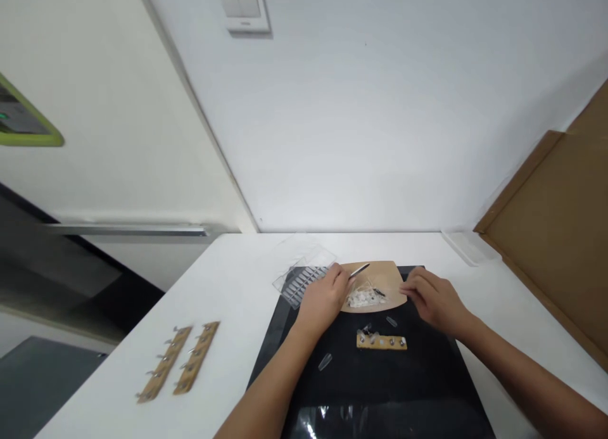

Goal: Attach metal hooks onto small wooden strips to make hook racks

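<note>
Black mat (380, 379) lay on the white table (237, 337), glossy along its near edge. One clear nail tip (325, 362) sat on it, just right of the left forearm. Two wooden strips (198, 358) with metal studs stood off to the left on bare table. A shorter studded wooden strip (381, 343) lay mid-mat; a second clear tip (391, 322) just beyond it. Left hand (327, 293): gripping a slim black-and-white pen-like tool (360, 270), over the left side of the tan board (388, 275). Right hand (434, 303): fingertips pinched together at the board's right edge; couldn't tell if anything was between them. White bits (363, 298) were heaped on the board. Clear case (304, 284) with rows of tips sat beside the left hand. White tray (471, 248) at far right, near cardboard (555, 204).
</note>
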{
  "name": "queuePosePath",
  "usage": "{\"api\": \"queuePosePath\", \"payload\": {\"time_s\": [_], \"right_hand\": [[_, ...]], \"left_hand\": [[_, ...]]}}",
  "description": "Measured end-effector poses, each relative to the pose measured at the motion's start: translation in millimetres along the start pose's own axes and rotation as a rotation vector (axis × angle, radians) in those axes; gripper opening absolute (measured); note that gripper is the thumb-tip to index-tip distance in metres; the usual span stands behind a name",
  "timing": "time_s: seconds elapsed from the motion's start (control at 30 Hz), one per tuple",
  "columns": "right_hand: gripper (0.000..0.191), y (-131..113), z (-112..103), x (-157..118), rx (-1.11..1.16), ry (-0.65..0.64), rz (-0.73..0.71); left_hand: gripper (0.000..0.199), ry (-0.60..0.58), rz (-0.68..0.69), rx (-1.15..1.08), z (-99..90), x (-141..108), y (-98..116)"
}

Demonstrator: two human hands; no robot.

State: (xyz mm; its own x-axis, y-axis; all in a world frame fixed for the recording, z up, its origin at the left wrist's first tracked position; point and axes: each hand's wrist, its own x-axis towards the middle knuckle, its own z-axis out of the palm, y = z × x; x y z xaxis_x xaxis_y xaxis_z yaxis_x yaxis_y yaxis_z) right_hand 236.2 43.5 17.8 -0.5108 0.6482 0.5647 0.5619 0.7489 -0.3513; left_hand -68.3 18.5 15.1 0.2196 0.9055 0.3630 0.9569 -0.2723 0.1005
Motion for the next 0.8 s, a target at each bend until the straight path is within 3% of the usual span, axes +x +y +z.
{"api": "queuePosePath", "payload": {"time_s": [0.17,0.3,0.6,0.8], "right_hand": [[0.025,-31.9,11.0,52.1,-0.178,-0.019,-0.212],[0.031,-38.1,34.4,74.3,-0.24,0.0,-0.223],[0.033,-34.5,64.0,72.3,-0.344,0.105,-0.217],[0.031,-28.0,76.9,68.2,-0.364,0.123,-0.191]], "left_hand": [[0.041,-0.014,0.007,-0.002,1.1,0.9,7.5],[0.038,-0.033,0.002,0.018,5.2,0.0,8.5],[0.034,-0.078,0.03,0.011,2.8,-1.6,8.7],[0.032,-0.004,0.055,-0.076,1.0,-2.7,8.1]]}}
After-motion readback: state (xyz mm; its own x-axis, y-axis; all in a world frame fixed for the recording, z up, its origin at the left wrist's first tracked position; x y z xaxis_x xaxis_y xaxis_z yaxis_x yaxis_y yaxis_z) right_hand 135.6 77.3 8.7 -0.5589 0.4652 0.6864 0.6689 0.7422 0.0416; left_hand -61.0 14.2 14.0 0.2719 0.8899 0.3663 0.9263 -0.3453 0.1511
